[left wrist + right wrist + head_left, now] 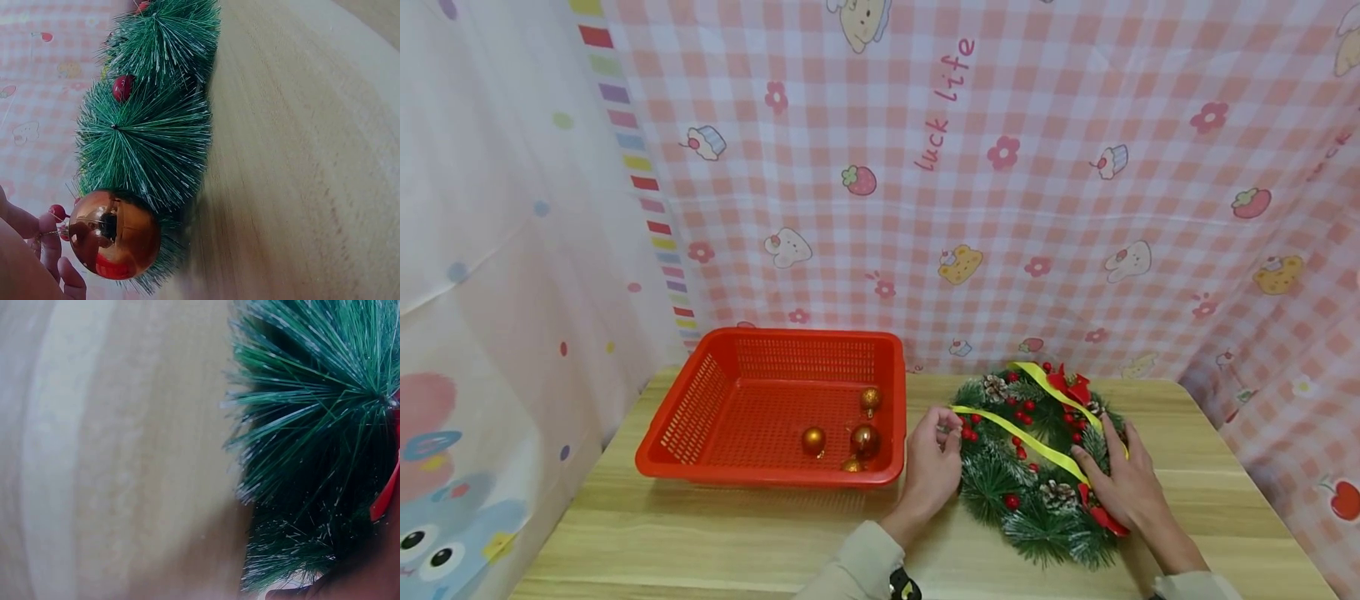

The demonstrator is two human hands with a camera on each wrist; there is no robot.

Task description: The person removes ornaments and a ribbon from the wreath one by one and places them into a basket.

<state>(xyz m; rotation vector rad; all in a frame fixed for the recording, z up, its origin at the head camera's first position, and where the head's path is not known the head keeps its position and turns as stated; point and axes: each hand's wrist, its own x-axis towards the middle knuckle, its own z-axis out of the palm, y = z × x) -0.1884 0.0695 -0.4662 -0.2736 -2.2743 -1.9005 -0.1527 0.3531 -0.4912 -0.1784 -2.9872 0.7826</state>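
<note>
A green Christmas wreath (1052,517) with red berries, pine cones, red bows and a yellow ribbon (1022,433) lies on the table's right side. Beside its left edge, my left hand (931,471) pinches the thin gold string of a shiny copper Christmas ball (115,234). The ball hangs against the wreath's needles in the left wrist view; my hand hides it in the head view. My right hand (1127,479) rests on the wreath's right side, thumb spread and fingers extended over it. Only part of that hand shows in the right wrist view.
Left of the wreath stands a red plastic basket (700,471). Inside are several gold and copper balls, among them a matte gold ball (813,441) and a larger shiny one (865,440). A checked curtain (925,208) hangs behind the wooden table (700,533).
</note>
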